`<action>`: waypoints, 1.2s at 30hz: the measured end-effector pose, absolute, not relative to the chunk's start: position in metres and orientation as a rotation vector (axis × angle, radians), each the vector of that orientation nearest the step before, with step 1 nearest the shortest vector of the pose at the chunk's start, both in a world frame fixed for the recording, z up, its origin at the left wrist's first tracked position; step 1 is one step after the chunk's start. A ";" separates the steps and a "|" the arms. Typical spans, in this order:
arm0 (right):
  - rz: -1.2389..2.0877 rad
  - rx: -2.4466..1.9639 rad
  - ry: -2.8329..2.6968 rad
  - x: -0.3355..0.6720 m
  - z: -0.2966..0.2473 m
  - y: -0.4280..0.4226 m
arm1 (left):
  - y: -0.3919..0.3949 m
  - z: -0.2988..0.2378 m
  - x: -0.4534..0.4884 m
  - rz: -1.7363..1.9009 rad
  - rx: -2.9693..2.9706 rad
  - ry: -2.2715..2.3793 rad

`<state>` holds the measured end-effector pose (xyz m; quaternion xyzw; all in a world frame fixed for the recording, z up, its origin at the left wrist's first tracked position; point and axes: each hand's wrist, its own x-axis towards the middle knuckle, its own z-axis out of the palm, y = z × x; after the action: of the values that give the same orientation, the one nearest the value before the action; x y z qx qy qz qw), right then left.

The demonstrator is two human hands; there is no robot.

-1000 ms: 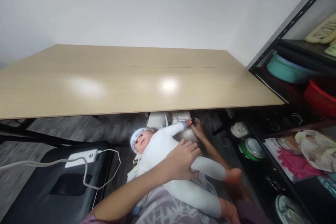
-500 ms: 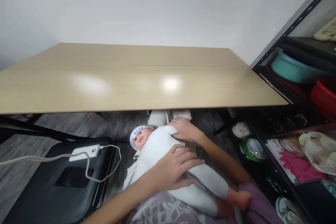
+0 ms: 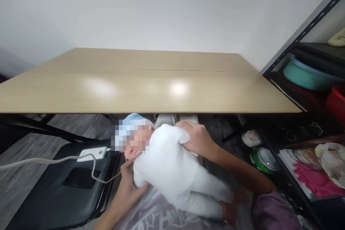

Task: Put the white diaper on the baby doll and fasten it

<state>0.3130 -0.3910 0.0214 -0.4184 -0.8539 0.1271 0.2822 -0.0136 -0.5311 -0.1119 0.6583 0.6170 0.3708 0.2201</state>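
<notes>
A baby doll (image 3: 172,161) in a white long-sleeved suit lies slantwise over my lap, its head to the left and its bare feet to the lower right. On its head is a pale blue and white cap (image 3: 133,122). My left hand (image 3: 130,183) is closed around the doll's near shoulder and arm, just below the head, with the fingertips partly hidden by the doll. Across the body, my right hand (image 3: 198,137) grips the doll's other arm at the white sleeve, thumb and fingers closed on it.
A wooden table (image 3: 151,93) stands before me, its front edge just beyond the doll. At left, a black chair (image 3: 48,201) bears a white power bank (image 3: 93,153) with a cable and a dark phone (image 3: 81,178). Shelves with a teal basin (image 3: 309,75) and a pink cloth (image 3: 312,179) stand right.
The doll has been raised and turned, so its head is higher and farther left. My left hand moved from its middle to its near shoulder; my right hand now grips the far sleeve.
</notes>
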 end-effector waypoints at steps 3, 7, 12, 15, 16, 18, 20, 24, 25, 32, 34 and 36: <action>0.315 -1.242 -2.223 0.326 0.043 -0.384 | -0.484 -0.081 -0.003 0.981 1.793 1.681; 0.189 -1.517 -2.205 0.350 0.074 -0.357 | -0.411 -0.011 -0.001 0.739 1.905 1.634; 0.122 -1.796 -2.233 0.377 0.085 -0.305 | -0.319 0.043 0.005 0.527 2.047 1.536; 0.150 -1.818 -2.237 0.390 0.074 -0.276 | -0.268 0.043 0.008 0.494 1.999 1.456; 0.159 -1.818 -2.224 0.396 0.067 -0.270 | -0.254 0.040 0.008 0.488 1.989 1.437; 0.150 -1.801 -2.160 0.408 0.052 -0.260 | -0.232 0.034 0.004 0.479 1.998 1.439; 0.120 -1.749 -2.067 0.422 0.035 -0.255 | -0.221 0.030 -0.002 0.463 2.044 1.524; 0.120 -1.634 -1.980 0.440 0.003 -0.247 | -0.214 0.022 -0.015 0.439 2.109 1.755; 0.125 -1.617 -1.983 0.442 -0.003 -0.243 | -0.211 0.019 -0.017 0.457 2.121 1.784; 0.145 -1.550 -2.059 0.438 -0.019 -0.169 | -0.150 -0.002 -0.028 0.615 2.388 1.790; 0.152 -1.539 -2.080 0.436 -0.020 -0.141 | -0.123 -0.005 -0.032 0.605 2.446 1.776; 0.166 -1.523 -2.096 0.436 -0.020 -0.114 | -0.096 -0.006 -0.035 0.598 2.475 1.768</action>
<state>0.4356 -0.1139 -0.0204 -0.5650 -0.7774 0.0616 0.2693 -0.0348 -0.0961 -0.0056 0.7983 0.5702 0.1928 0.0207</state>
